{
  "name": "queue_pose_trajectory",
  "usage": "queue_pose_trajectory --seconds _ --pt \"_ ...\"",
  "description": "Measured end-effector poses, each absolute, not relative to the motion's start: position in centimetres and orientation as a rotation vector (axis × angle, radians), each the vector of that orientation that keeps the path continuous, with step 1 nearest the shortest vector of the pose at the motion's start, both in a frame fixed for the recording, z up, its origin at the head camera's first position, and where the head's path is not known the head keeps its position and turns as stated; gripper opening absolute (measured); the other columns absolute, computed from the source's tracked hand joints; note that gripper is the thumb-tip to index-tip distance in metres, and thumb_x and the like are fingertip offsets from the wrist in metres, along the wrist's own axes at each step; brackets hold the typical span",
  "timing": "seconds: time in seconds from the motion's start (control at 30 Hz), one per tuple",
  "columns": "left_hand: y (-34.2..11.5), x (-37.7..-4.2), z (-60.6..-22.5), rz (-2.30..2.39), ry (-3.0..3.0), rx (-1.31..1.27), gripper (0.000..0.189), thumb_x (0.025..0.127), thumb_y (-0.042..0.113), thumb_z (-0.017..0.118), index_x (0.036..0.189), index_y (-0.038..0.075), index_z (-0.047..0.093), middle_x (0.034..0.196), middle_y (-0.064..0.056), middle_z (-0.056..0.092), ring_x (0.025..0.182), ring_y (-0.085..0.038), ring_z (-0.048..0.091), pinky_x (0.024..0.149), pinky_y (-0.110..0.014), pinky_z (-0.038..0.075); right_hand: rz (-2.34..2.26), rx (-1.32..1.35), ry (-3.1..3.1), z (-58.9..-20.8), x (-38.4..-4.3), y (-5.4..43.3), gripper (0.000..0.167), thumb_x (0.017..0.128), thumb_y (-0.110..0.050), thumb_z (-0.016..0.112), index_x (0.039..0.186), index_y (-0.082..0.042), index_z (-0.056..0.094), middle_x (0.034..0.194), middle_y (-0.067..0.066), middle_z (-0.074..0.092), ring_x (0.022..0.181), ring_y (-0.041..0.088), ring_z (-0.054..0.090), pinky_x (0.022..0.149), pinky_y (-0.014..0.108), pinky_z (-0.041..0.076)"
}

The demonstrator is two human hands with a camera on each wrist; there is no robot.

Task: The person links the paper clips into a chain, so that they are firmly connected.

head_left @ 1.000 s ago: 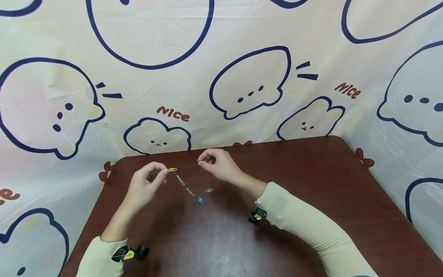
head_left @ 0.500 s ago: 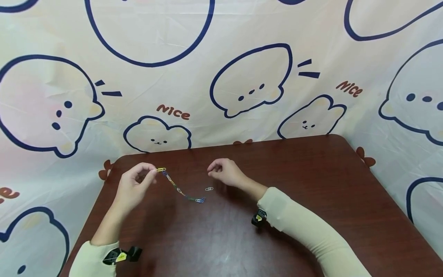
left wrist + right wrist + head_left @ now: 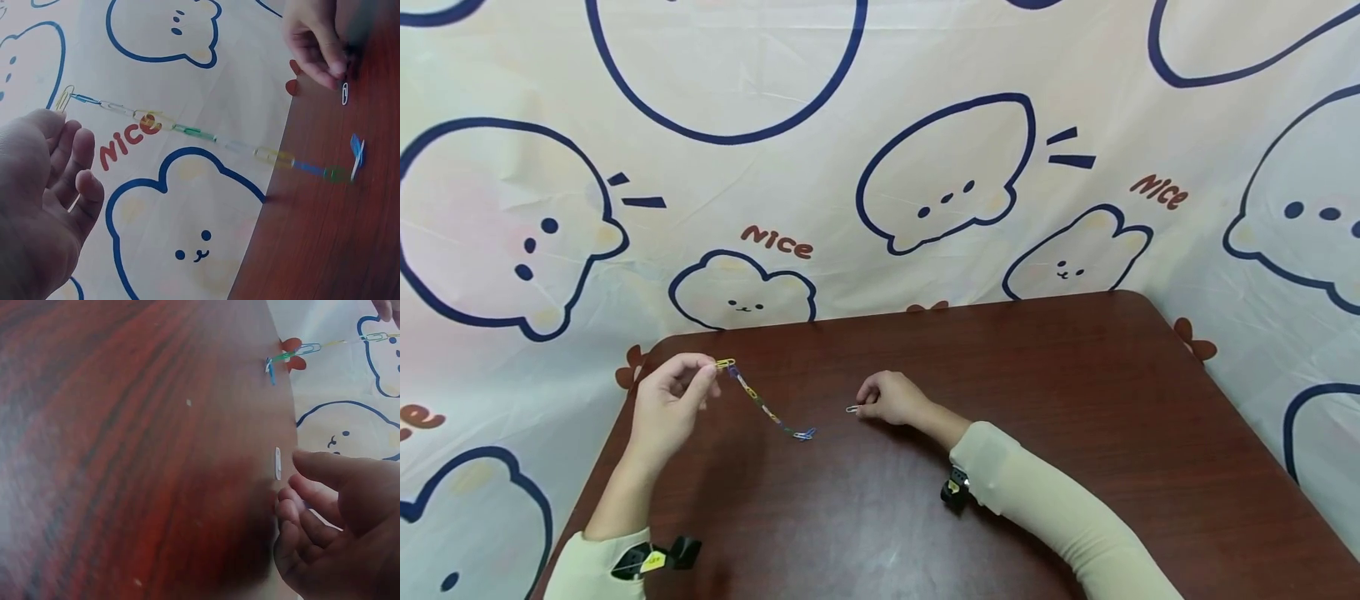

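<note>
Between thumb and forefinger my left hand (image 3: 668, 408) pinches a yellow paper clip (image 3: 65, 97). From it a chain of coloured paper clips (image 3: 751, 392) slants down to the right, its clips blue, white, yellow and green. At the chain's low end, blue and white clips (image 3: 357, 153) show close over the table. A single white paper clip (image 3: 278, 464) lies on the wood. My right hand (image 3: 897, 398) is right beside it, fingers loosely bent and thumb apart from the forefinger in the right wrist view, with fingertips near the clip's end.
The brown wooden table (image 3: 1045, 375) has rounded far corners. Behind it and at both sides hangs a pale cloth (image 3: 925, 50) printed with cartoon animals. Small black cameras sit at both wrists, the left one (image 3: 655, 557) low over the table.
My left hand has moved left, drawing the chain's lower end away from the loose white clip. My right hand has come down toward the table, its fingertips now at that clip.
</note>
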State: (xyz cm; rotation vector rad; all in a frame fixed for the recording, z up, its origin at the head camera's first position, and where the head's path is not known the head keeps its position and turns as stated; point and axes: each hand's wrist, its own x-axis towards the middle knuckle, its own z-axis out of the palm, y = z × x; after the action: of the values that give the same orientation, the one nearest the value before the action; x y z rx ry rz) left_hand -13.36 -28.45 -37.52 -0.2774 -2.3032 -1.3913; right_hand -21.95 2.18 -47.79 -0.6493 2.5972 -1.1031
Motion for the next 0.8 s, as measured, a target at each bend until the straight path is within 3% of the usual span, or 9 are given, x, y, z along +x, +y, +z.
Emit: queue_pose_trajectory --seconds 0.3,0.6,0.8 --pt "-28.3 -13.6 -37.7 -1.425 -2.267 -0.227 0.006 0.098 -0.002 0.063 0.102 -0.005 0.066 0.071 0.002 0.062 0.059 -0.01 0.053 0.053 -0.02 0.044 -0.96 -0.612 2.712 -48.6 -21.4 1.4 0.014 0.085 -0.029 0.085 0.09 -0.021 0.074 0.08 -0.013 0.062 0.073 0.005 0.056 0.066 0.026 0.045" --pt "-28.2 -13.6 -37.6 -1.428 -2.266 -0.254 0.005 0.098 -0.002 0.063 0.101 -0.004 0.067 0.072 0.003 0.063 0.06 -0.008 0.054 0.053 -0.02 0.045 -0.849 -0.534 2.831 -48.9 -21.1 0.4 0.018 0.085 -0.032 0.084 0.079 -0.025 0.069 0.069 -0.015 0.058 0.063 0.005 0.053 0.056 0.026 0.043" --pt "-27.9 -13.6 -37.5 -1.437 -2.275 -0.243 0.005 0.098 -0.003 0.063 0.101 -0.005 0.066 0.072 0.004 0.063 0.061 -0.007 0.055 0.054 -0.021 0.046 -0.794 -0.52 2.856 -48.7 -21.2 0.2 0.022 0.084 -0.031 0.084 0.073 -0.026 0.066 0.068 -0.015 0.059 0.065 0.006 0.053 0.057 0.029 0.044"
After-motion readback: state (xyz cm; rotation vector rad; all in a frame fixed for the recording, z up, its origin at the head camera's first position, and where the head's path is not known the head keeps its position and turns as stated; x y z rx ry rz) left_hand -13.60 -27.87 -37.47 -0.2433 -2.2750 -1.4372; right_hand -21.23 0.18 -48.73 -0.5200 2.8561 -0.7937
